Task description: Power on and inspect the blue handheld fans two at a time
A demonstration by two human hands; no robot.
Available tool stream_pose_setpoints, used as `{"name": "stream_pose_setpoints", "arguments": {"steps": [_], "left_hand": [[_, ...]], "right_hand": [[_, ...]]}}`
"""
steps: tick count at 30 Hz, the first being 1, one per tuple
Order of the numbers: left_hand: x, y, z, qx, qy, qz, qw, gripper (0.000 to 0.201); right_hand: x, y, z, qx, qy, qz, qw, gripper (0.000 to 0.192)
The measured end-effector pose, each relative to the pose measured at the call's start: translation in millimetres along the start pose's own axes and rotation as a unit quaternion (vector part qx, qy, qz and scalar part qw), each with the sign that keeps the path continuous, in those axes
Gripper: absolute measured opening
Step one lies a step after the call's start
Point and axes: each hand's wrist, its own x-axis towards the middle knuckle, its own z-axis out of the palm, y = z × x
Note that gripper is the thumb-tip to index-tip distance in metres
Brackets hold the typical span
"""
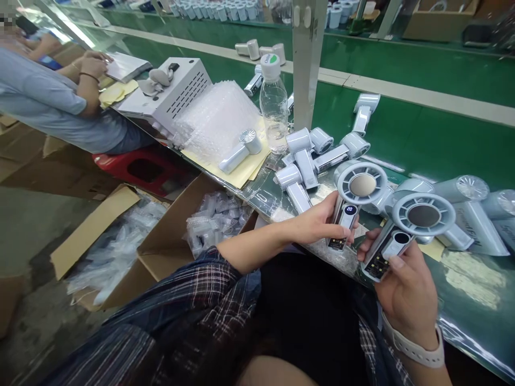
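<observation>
From the head camera, you are seated at a long green desk [402,134], looking down at both hands.

Your left hand [322,222] is closed around the handle of a small white handheld fan [356,195], thumb and fingers wrapped low on the grip so the round head points up and the lit display on the handle, showing "20", faces you. Your right hand [404,289] grips a second fan [406,225] the same way, just beside the first, thumb resting on the handle's front panel, whose display is dark. A white wristband [414,348] sits on that wrist. Both fans are held just above the desk's near edge, tilted back, probably so the screens can be read.

Beyond your left hand lies a loose pile of fans [309,158]; more lie beyond your right hand. Further off stands a clear water bottle [273,104], nearly empty, with a stack of bubble-wrap bags [217,115] to its left and one fan resting beside them.

Below and left of your left hand, open cardboard boxes [169,236] on the floor hold clear plastic bags. Far left, another person's arm [86,80] rests near a white metal box [177,88].
</observation>
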Motion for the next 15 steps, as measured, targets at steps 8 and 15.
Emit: {"name": "stream_pose_setpoints", "arguments": {"steps": [8,15], "left_hand": [[-5.1,3.0,-1.0,0.024,-0.026,0.025,0.999,0.062],[-6.6,1.0,-4.5,0.052,-0.004,0.021,0.998,0.06]], "right_hand": [[-0.9,0.9,3.0,-0.003,0.002,0.011,1.0,0.022],[7.4,-0.7,7.6,-0.005,-0.017,0.001,1.0,0.021]]}}
